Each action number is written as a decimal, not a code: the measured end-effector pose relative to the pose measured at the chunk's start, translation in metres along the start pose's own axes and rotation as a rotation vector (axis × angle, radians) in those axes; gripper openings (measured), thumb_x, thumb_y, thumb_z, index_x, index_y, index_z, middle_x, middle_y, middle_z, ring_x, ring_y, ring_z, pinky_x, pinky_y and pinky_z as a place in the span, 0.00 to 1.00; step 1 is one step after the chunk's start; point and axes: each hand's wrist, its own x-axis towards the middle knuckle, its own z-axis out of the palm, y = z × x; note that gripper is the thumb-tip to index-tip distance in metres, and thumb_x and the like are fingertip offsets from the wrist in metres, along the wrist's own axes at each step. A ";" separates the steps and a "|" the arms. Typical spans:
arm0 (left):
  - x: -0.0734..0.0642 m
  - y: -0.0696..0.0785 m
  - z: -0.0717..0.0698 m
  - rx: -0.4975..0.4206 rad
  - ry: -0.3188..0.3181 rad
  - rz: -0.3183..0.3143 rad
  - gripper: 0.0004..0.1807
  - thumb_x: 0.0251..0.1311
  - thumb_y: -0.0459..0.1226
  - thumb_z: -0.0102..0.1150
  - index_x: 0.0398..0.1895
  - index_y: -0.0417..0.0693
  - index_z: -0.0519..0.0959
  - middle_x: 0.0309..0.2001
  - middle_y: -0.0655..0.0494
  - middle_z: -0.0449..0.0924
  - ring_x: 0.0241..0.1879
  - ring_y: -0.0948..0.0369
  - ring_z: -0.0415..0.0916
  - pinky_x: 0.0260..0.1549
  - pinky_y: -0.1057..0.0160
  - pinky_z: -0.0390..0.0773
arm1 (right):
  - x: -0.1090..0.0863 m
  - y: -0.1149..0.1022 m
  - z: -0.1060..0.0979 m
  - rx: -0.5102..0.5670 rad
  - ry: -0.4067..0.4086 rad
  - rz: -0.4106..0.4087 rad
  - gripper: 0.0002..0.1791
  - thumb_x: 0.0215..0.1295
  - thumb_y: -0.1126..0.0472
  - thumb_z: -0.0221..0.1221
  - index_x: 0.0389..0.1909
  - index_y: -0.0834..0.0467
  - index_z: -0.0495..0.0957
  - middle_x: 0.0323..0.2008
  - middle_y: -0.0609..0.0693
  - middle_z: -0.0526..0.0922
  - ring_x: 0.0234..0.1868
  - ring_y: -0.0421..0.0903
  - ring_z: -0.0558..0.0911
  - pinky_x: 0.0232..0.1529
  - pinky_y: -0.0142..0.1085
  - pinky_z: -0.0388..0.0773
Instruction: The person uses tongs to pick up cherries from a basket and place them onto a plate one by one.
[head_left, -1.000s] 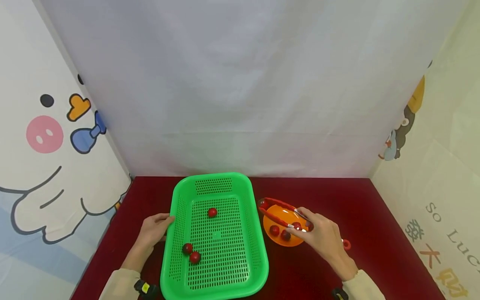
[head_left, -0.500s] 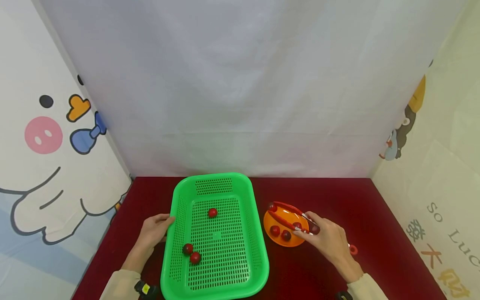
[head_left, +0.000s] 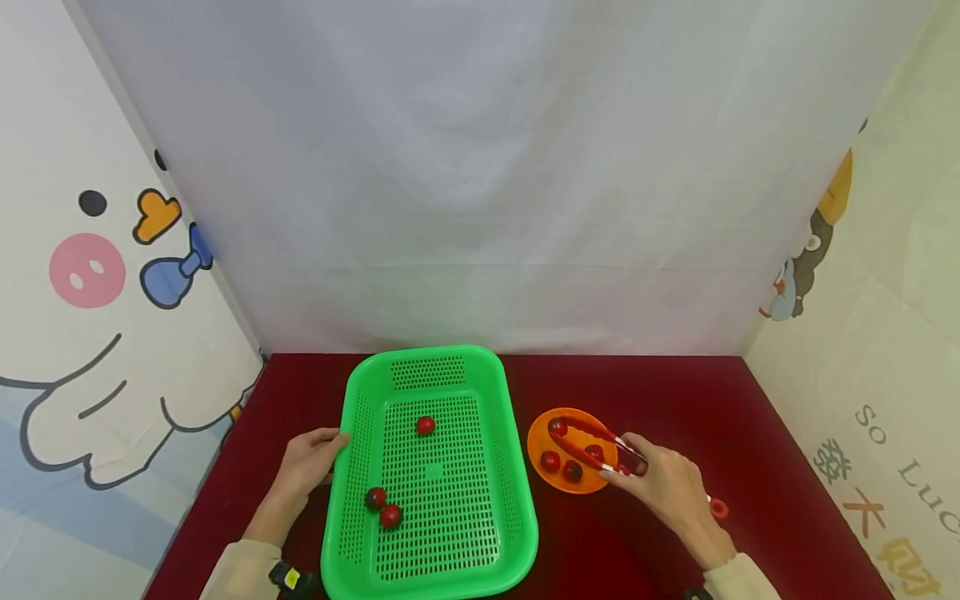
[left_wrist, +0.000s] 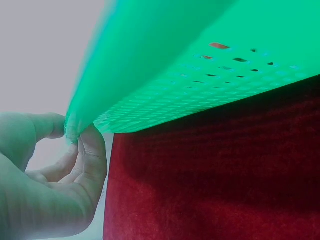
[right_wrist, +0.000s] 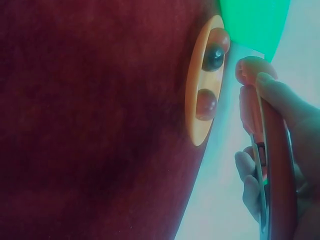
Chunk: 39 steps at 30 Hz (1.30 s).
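Note:
My right hand (head_left: 670,490) grips red-and-silver tongs (head_left: 581,454), whose tips hold a small round dark red fruit (head_left: 557,426). This fruit is over the far part of an orange plate (head_left: 564,487); from the right wrist view it appears raised above the plate. Several similar fruits lie on the plate, one of them a darker fruit (right_wrist: 214,57). My left hand (head_left: 309,461) pinches the left rim of a green perforated plastic basket (head_left: 522,492), thumb and fingers on either side of it in the left wrist view. Inside the basket are three red fruits, including one fruit (head_left: 425,426) towards the back.
A dark red cloth (head_left: 637,550) covers the table. The plate stands just right of the basket. A pale cloth wall (head_left: 480,183) rises behind the table, and printed cloths hang at both sides.
My right hand has moved right and slightly towards me, bringing the tongs and held fruit from beside the basket's right rim to over the plate. The left hand and basket have stayed put.

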 end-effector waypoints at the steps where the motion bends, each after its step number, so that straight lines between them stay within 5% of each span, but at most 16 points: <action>1: 0.000 0.000 0.000 -0.002 -0.001 0.000 0.30 0.78 0.45 0.53 0.70 0.30 0.69 0.62 0.33 0.76 0.39 0.64 0.80 0.37 0.61 0.83 | 0.000 0.001 0.000 -0.006 -0.006 0.000 0.30 0.45 0.44 0.81 0.46 0.55 0.85 0.18 0.39 0.73 0.19 0.36 0.66 0.18 0.30 0.64; 19: 0.001 -0.002 0.000 -0.008 -0.003 0.007 0.30 0.78 0.45 0.53 0.70 0.29 0.69 0.61 0.33 0.77 0.39 0.64 0.81 0.37 0.61 0.83 | 0.003 0.005 -0.008 -0.045 -0.099 -0.013 0.29 0.47 0.41 0.80 0.44 0.55 0.86 0.15 0.37 0.67 0.17 0.37 0.61 0.17 0.33 0.61; 27: 0.001 -0.002 0.000 -0.004 0.001 0.001 0.30 0.78 0.45 0.53 0.71 0.30 0.68 0.61 0.33 0.77 0.40 0.63 0.81 0.38 0.59 0.84 | 0.009 0.002 -0.011 -0.055 -0.154 0.001 0.30 0.46 0.43 0.81 0.45 0.58 0.86 0.24 0.46 0.84 0.18 0.40 0.65 0.19 0.35 0.67; 39: 0.002 -0.001 0.000 -0.014 -0.002 -0.004 0.30 0.78 0.45 0.53 0.70 0.29 0.68 0.60 0.33 0.77 0.41 0.61 0.82 0.39 0.58 0.84 | 0.014 0.000 -0.013 -0.050 -0.226 0.037 0.30 0.49 0.42 0.79 0.46 0.59 0.86 0.34 0.52 0.90 0.20 0.39 0.71 0.22 0.36 0.72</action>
